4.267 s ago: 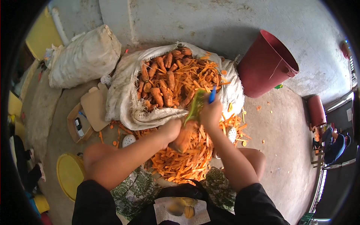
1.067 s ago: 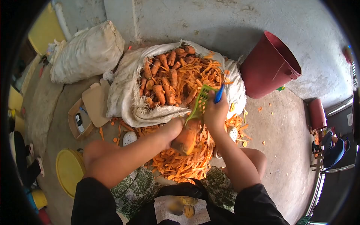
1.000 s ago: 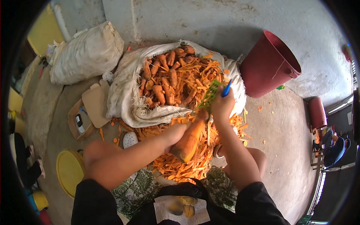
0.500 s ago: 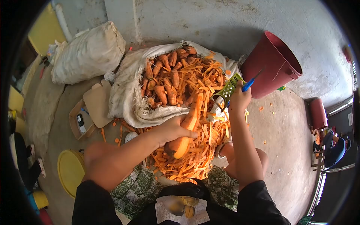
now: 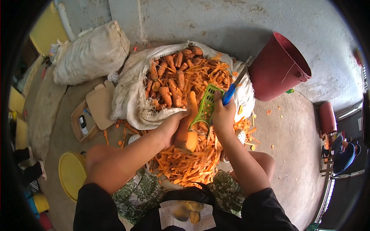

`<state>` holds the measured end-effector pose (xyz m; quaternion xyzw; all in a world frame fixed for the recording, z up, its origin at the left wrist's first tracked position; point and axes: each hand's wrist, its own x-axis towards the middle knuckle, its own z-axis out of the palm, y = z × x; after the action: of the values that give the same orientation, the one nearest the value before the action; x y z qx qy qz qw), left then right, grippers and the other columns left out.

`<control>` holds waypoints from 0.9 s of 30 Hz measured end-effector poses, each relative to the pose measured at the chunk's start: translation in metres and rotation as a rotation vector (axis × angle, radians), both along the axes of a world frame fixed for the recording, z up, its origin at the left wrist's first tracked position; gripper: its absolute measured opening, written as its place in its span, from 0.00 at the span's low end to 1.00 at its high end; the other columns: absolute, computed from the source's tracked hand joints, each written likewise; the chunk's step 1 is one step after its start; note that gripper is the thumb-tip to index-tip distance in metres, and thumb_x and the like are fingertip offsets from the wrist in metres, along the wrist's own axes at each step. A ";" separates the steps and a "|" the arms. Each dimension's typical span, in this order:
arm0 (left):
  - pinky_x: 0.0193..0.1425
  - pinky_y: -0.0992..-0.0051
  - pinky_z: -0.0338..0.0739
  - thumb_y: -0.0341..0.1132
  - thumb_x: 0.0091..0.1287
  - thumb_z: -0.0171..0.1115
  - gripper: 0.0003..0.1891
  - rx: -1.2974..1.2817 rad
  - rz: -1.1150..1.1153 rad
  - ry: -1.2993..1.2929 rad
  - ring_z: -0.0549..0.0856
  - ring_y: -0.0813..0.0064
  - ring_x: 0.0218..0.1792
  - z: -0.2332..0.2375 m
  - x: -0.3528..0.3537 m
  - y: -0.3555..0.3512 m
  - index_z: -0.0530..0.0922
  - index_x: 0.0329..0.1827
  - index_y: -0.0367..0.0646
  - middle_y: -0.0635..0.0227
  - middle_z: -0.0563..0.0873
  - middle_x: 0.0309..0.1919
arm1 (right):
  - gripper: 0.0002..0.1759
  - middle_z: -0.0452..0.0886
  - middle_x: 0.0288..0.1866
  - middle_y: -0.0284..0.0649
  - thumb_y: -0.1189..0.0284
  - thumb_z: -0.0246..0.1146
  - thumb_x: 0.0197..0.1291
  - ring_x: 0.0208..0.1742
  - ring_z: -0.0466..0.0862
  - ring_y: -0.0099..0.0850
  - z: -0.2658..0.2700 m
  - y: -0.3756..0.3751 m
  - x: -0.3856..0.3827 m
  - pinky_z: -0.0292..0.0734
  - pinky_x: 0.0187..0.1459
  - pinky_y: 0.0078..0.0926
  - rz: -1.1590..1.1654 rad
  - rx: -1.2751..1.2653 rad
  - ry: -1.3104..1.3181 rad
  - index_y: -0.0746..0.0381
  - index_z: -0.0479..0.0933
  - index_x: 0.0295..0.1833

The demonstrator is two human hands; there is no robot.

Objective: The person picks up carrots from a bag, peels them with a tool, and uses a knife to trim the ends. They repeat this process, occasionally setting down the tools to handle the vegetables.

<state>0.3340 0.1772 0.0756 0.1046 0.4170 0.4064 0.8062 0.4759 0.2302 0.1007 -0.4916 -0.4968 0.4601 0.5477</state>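
Note:
My left hand (image 5: 172, 126) is closed round a large peeled carrot (image 5: 187, 138), its thick end pointing toward me. In my right hand (image 5: 223, 116) are a green perforated peeler (image 5: 206, 106) and a blue-handled knife (image 5: 229, 94), its blade pointing up and away to the right. The peeler's head lies along the right side of the carrot; whether it touches is hard to tell. Beneath both hands spreads a heap of orange carrot peelings (image 5: 189, 163). Beyond them an open white sack (image 5: 133, 96) holds unpeeled carrots (image 5: 165, 96) and more peelings.
A full white sack (image 5: 94, 54) leans at the back left. To the back right stands a dark red bucket (image 5: 269, 73). An opened cardboard box (image 5: 101, 109) and a yellow lid (image 5: 72, 177) lie on the left. Another person (image 5: 343, 158) is at the far right.
My right hand has moved left and down, bringing the peeler beside the carrot. The carrot has turned more upright in my left hand.

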 end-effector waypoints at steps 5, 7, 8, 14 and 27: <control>0.40 0.69 0.79 0.51 0.66 0.48 0.22 0.063 0.019 -0.036 0.82 0.70 0.37 0.007 -0.002 0.001 0.70 0.53 0.43 0.66 0.79 0.41 | 0.12 0.62 0.18 0.23 0.66 0.56 0.62 0.18 0.58 0.14 0.015 0.005 0.012 0.53 0.20 0.15 -0.075 -0.091 0.070 0.58 0.68 0.28; 0.39 0.69 0.79 0.54 0.65 0.48 0.24 0.085 0.029 -0.046 0.82 0.71 0.37 0.007 -0.001 0.001 0.70 0.54 0.44 0.67 0.78 0.41 | 0.11 0.64 0.18 0.23 0.66 0.56 0.62 0.18 0.60 0.14 0.015 -0.003 0.008 0.56 0.20 0.14 -0.049 -0.101 0.085 0.58 0.69 0.29; 0.39 0.70 0.79 0.54 0.66 0.47 0.24 0.138 0.025 -0.058 0.82 0.71 0.38 0.007 -0.001 0.002 0.69 0.54 0.44 0.67 0.78 0.41 | 0.11 0.65 0.19 0.24 0.65 0.56 0.62 0.18 0.62 0.14 0.015 -0.007 0.006 0.58 0.21 0.13 -0.023 -0.114 0.103 0.59 0.70 0.30; 0.41 0.73 0.79 0.51 0.69 0.41 0.22 0.168 0.048 -0.224 0.82 0.74 0.38 0.014 0.008 -0.002 0.69 0.54 0.44 0.66 0.80 0.40 | 0.12 0.74 0.29 0.29 0.67 0.54 0.64 0.28 0.69 0.14 0.010 -0.032 -0.006 0.66 0.30 0.13 0.096 0.001 -0.055 0.66 0.72 0.42; 0.33 0.73 0.80 0.51 0.70 0.38 0.23 0.149 -0.389 0.148 0.83 0.74 0.31 0.019 0.020 -0.011 0.69 0.53 0.40 0.65 0.80 0.34 | 0.12 0.70 0.18 0.41 0.67 0.54 0.62 0.18 0.69 0.29 0.001 0.015 0.018 0.64 0.22 0.31 -0.247 0.119 -0.446 0.66 0.68 0.33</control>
<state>0.3542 0.1667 0.0944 0.2717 0.4157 0.2643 0.8267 0.4940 0.2455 0.1012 -0.6049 -0.5676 0.2398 0.5045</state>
